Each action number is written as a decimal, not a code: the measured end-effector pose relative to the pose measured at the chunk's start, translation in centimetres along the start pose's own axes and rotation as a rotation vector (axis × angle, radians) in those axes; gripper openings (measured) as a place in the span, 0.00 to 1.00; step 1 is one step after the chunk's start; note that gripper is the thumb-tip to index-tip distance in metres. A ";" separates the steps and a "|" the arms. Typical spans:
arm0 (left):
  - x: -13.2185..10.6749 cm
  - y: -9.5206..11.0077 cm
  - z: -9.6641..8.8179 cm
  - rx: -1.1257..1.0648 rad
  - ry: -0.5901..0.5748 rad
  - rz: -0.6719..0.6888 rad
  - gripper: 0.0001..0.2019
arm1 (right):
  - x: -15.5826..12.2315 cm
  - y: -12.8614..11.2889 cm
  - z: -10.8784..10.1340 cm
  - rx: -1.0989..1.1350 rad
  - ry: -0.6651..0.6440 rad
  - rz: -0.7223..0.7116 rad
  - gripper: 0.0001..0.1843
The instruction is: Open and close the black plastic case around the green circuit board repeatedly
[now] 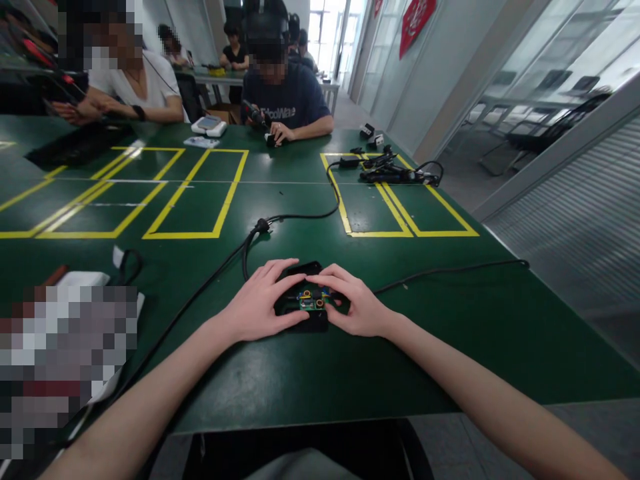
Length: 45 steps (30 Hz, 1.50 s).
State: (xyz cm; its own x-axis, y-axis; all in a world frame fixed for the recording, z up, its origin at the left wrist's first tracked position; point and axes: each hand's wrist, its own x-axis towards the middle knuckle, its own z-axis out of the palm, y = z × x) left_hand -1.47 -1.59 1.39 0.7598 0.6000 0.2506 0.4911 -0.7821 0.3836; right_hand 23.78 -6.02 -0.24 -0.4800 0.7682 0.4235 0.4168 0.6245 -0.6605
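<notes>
Left grip (257, 301), right grip (357, 305) — around circuitry (311, 305)

Across the green desk (320, 387) from me sits a person in a dark blue T-shirt (300, 93), and farther to my left is a person in a white top (157, 83). Between them I see a white device (210, 125). Yellow tape (185, 235) outlines rectangles on the desk. To my right, tangled black cables (387, 175) lie across some tape, near small black-and-white blocks (379, 141). A red decoration (416, 23) hangs beyond.
</notes>
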 end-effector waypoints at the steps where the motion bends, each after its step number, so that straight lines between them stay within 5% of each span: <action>1: 0.0 0.1 -0.2 -0.008 0.017 0.008 0.24 | 0.0 0.0 0.0 0.001 -0.001 -0.002 0.33; 8: -0.1 -0.5 -0.7 -0.076 -0.018 -0.049 0.10 | 0.2 0.5 0.1 -0.058 0.055 -0.033 0.24; 22: 0.2 -0.7 -0.8 -0.212 -0.097 -0.132 0.10 | 0.4 0.5 -0.6 -0.297 -0.092 0.005 0.33; 39: 0.2 -1.4 -0.6 -0.113 -0.034 -0.102 0.13 | 0.1 1.5 -1.4 -0.106 -0.119 0.019 0.42; 45: 0.2 -1.3 -0.7 -0.037 -0.044 -0.099 0.11 | 0.2 1.2 -1.4 -0.138 -0.105 -0.004 0.32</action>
State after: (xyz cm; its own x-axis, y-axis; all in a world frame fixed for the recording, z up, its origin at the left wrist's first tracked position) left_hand -2.26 -0.35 1.56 0.7267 0.6652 0.1713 0.5490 -0.7123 0.4372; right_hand 25.23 -4.90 -0.12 -0.5568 0.7512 0.3545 0.5131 0.6466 -0.5644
